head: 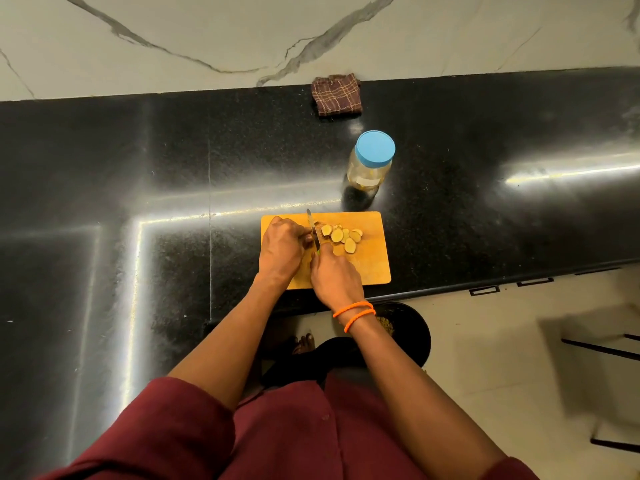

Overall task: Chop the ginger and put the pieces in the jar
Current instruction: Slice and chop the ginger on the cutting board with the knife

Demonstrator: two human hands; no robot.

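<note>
The left hand (282, 245) pins the ginger (317, 226) while the right hand (334, 273) grips the knife (313, 230), pushing slices (343, 235) toward three o'clock, the closed jar (370, 161) waiting at twelve.

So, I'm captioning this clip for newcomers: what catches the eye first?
Two hands meet over the orange cutting board at the counter's near edge: the right hand grips a knife, with ginger slices just right of the blade. Behind the board stands a blue-lidded jar.
</note>
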